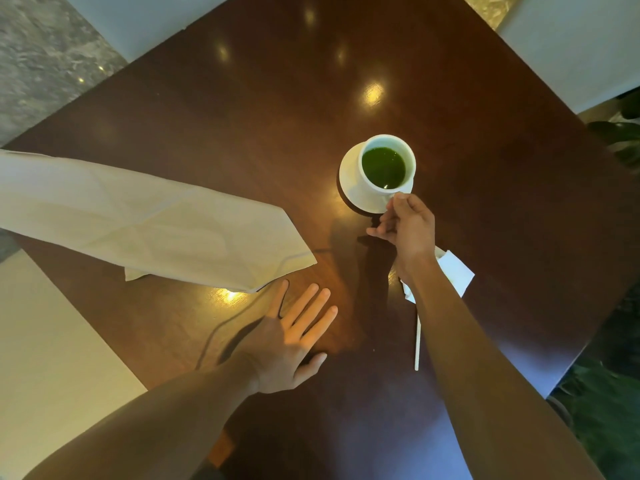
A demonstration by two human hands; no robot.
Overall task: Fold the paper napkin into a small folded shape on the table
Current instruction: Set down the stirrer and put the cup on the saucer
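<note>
A large cream paper napkin (149, 220), loosely folded into a long band, lies across the left side of the dark wooden table (263, 109). My left hand (294, 337) rests flat on the table with fingers spread, just below the napkin's near corner, index fingertip close to its edge. My right hand (405, 226) reaches forward and pinches the handle of a white cup (388, 164) of green drink, which stands on a white saucer (353, 188).
Under my right forearm lies a small white folded paper (457, 271) and a thin white stick (418, 341). Pale chair seats stand at the near left (45, 341), far left and far right. The table's edge runs along the right side.
</note>
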